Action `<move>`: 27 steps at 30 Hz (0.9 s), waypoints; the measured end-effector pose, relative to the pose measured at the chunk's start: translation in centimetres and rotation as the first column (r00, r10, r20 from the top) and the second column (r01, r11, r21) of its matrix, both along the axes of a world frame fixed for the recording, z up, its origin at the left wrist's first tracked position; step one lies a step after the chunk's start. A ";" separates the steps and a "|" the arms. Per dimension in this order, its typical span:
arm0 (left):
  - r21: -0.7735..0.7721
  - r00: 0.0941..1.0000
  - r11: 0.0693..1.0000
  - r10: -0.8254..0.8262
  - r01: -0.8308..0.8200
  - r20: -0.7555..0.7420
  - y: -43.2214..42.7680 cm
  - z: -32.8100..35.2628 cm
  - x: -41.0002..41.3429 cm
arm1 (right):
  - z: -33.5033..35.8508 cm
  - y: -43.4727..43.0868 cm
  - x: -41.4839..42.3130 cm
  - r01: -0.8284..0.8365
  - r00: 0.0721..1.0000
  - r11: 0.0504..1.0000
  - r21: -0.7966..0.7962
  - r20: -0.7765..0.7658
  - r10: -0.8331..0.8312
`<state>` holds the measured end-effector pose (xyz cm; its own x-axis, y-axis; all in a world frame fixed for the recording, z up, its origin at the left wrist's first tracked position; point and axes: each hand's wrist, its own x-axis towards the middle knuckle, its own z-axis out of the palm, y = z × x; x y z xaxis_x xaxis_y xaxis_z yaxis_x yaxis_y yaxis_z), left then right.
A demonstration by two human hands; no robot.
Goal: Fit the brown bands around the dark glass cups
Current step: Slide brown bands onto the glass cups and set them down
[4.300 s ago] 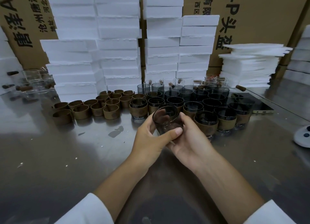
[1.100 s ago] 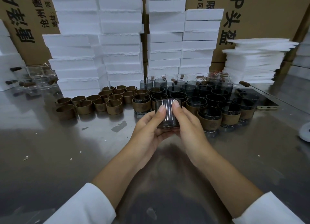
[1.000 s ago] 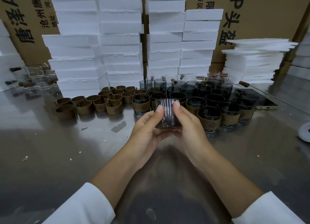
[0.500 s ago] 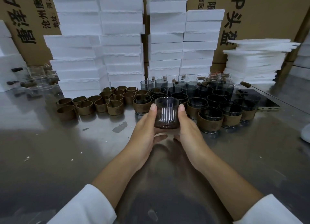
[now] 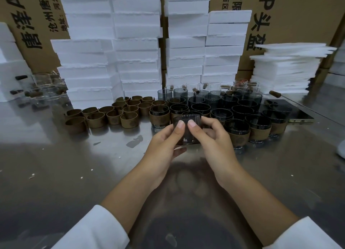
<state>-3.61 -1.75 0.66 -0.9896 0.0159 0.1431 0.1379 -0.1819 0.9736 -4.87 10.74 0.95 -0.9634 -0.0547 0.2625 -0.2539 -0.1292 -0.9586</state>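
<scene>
Cup: dark ribbed glass tumbler (image 5: pixel 187 135), no band visible, raised above the grey steel table (image 5: pixel 74 174).
Left hand (image 5: pixel 164 148): fingers curled round its left side, thumb on the front.
Right hand (image 5: pixel 214 146): mirrors this, likely steadying the cup for banding.
Bands: brown leather-like rings (image 5: pixel 112 116), grouped to the left, apparently within easy reach.

1. I count two hands: one left hand (image 5: pixel 162 148) and one right hand (image 5: pixel 214 142).
2. One held cup (image 5: pixel 186 131) sits between them.
3. I make it about fourteen loose brown bands (image 5: pixel 129 120).
4. There are roughly two dozen standing cups (image 5: pixel 241 108). The back rows overlap, so I cannot give an exact figure.
5. Among those, I can see at least five banded cups (image 5: pixel 239 139).
6. There are four tall foam stacks (image 5: pixel 186 49) and one lower sheet stack (image 5: pixel 283 71).
7. One phone (image 5: pixel 298 116).
</scene>
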 end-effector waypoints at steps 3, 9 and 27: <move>0.057 0.999 0.997 -0.046 0.047 -0.017 -0.1 0.1 -0.1 | 0.2 0.4 -0.2 -0.023 0.999 0.996 -0.091 0.044 0.027; 0.199 0.989 0.969 -0.147 0.149 -0.029 0.0 0.3 0.1 | 1.0 0.4 0.2 -0.029 0.994 0.968 -0.250 0.092 0.053; -0.024 0.999 0.999 0.036 -0.036 0.002 0.2 0.3 0.5 | 0.5 -0.4 0.9 0.007 1.000 1.000 0.029 -0.015 -0.007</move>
